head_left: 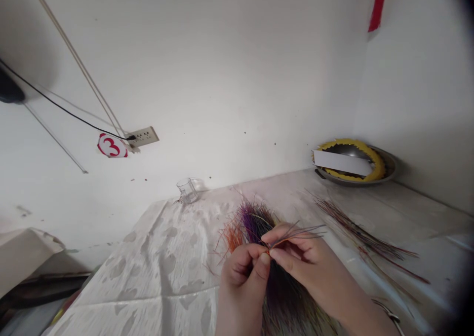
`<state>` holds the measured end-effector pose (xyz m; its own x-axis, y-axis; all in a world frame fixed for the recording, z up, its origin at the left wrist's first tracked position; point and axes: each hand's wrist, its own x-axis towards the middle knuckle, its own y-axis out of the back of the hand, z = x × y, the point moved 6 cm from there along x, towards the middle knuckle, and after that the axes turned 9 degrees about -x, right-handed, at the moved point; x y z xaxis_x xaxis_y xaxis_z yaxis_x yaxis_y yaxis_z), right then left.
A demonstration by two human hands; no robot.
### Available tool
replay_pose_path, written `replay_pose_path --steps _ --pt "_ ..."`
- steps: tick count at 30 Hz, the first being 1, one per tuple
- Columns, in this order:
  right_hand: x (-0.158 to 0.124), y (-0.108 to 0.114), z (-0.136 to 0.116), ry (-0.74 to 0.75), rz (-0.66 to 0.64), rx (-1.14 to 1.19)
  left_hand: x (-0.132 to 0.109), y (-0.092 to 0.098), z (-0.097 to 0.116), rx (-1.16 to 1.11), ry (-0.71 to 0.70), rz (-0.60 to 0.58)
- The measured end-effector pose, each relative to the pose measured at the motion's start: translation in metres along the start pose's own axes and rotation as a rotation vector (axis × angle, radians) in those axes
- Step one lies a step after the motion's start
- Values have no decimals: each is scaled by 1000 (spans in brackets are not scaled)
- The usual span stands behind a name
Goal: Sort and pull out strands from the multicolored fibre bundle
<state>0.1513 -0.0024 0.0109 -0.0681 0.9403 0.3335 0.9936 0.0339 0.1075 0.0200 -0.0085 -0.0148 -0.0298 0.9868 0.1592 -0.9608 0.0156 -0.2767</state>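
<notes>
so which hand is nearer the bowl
Right. The right hand is on the near side of the bowl, a little to its left; the left hand is farther left, beyond the right one.

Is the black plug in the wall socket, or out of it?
It is in: the plug sits against the socket, with no prongs showing.

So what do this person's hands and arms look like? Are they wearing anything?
The left hand and right hand are both bare: no gloves, and no rings that I can see. A shiny, silvery bracelet goes around the right wrist. No sleeves show.
</notes>
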Motion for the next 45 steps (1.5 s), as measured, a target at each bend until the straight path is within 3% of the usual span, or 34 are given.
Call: replay_pose_path --steps 3,8,14,26,35,45 --pt "-1 -1 4 -49 -6 -2 0 0 1 -9 -11 8" --pt "-2 -1 -3 67 -11 -2 3 -1 -9 -93 32 -42" --pt "2 1 -6 81 -62 -64 3 -8 -31 -309 295 -121" --pt "6 1 4 15 -250 -3 -1 -18 -25 -507 559 -177" --pt "5 2 2 43 -265 -37 1 -17 -23 -459 410 -325" --pt "0 0 -8 76 -148 -79 3 1 -15 -276 239 -75"
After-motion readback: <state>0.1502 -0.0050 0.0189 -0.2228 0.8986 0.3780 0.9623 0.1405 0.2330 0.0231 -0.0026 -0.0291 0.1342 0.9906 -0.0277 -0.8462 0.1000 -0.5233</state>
